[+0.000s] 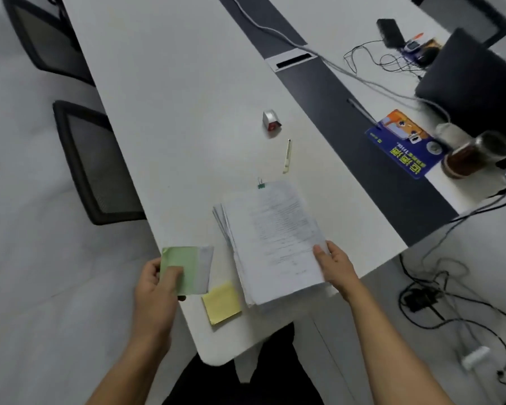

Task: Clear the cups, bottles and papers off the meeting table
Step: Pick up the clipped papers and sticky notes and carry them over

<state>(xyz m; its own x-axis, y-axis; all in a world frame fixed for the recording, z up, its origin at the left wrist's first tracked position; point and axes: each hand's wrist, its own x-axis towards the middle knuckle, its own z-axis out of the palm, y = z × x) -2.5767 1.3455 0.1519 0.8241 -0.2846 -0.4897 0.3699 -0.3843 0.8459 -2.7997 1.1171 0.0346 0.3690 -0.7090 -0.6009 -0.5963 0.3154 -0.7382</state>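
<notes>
Your right hand (336,267) pinched the paper stack (275,241) at its near rt corner, thumb on top. Your left hand (158,285), just left of stack, clamped green slips (184,266). Stack looked light but floppy, sheets loose, so prob. best gripped mid-edge w/ support underneath.

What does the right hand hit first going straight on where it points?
The right hand grips the white printed paper stack; past it, probably the small green binder clip, though depth is unclear.

A long white table (173,112) is stretching away, with a dark strip (333,106) running along it. At the left, a near mesh chair (97,168) and a far mesh chair (47,39) are standing on the pale grey floor (27,258). Black cables (438,302) are lying at the near right.
</notes>
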